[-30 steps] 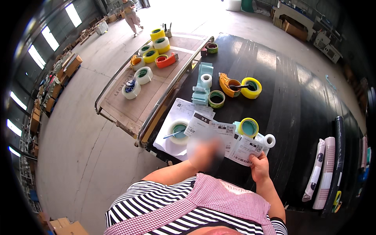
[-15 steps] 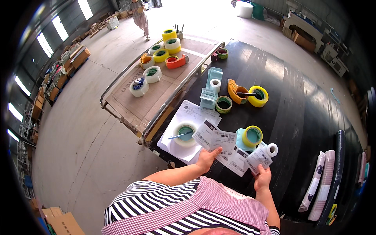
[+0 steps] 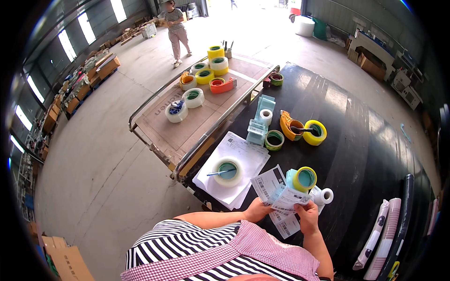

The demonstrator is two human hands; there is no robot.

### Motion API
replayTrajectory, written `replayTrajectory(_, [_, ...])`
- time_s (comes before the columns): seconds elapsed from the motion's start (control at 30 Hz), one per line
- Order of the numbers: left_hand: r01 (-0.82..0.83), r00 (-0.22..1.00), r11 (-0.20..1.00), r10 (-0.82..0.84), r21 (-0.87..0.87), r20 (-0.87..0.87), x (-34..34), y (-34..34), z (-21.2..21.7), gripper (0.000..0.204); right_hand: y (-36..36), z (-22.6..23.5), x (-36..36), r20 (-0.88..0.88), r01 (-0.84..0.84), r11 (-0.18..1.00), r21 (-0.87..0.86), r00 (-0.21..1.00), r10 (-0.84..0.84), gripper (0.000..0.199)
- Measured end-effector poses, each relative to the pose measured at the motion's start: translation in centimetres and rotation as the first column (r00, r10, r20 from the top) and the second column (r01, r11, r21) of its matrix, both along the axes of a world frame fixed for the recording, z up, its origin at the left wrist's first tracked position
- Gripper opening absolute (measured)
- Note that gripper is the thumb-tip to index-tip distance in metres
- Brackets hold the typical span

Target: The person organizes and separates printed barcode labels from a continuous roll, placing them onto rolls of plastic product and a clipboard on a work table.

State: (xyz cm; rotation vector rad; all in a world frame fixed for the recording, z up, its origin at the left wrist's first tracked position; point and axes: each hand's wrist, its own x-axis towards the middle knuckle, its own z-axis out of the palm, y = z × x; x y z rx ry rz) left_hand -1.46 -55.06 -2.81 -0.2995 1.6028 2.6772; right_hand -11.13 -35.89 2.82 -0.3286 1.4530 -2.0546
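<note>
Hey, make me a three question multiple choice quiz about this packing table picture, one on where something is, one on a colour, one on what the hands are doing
1. Where does the clear tape roll with a pen across it lie?
A. On the stack of white sheets
B. On the trolley
C. On the floor

2. What colour is the tape roll just beyond the held labels?
A. Red
B. Yellow
C. Black

3. What are the hands doing?
A. Both rest flat on the table
B. Only one holds a pen
C. Both hold paper labels

Answers:
1. A, the clear tape roll sits on the stack of white sheets.
2. B, the yellow tape roll has a yellow rim around a teal core.
3. C, the left hand and right hand grip the paper labels between them.
</note>
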Motion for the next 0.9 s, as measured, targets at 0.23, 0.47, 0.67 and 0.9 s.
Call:
replayTrajectory(0.23, [0.082, 0.990, 0.995, -0.088, 0.057, 0.109, 0.1, -0.8, 1.8, 0.033, -1.2, 0.1, -0.4, -0.169, 0.207, 0.958, 0.199, 0.970, -0.175, 0.014])
replayTrajectory(0.47, [0.159, 0.974, 0.986, -0.149, -0.046, 0.168, -0.1, -1.3, 2.9, 0.031, -1.0, 0.4, -1.4, -0.169, 0.238, 0.957, 0.168, 0.963, -0.210, 0.015])
replayTrajectory(0.67, [0.100, 0.978, 0.977, -0.062, -0.190, 0.198, -0.5, -1.5, 3.1, 0.028, -1.1, 2.4, -2.9, -0.282, 0.332, 0.906, 0.262, 0.924, -0.257, 0.021])
replayTrajectory(0.9, [0.041, 0.978, 0.999, -0.039, -0.005, 0.205, -0.9, -2.2, 3.7, 0.027, 1.9, 2.1, -3.9, -0.032, 0.282, 0.951, -0.123, 0.957, -0.288, 0.018])
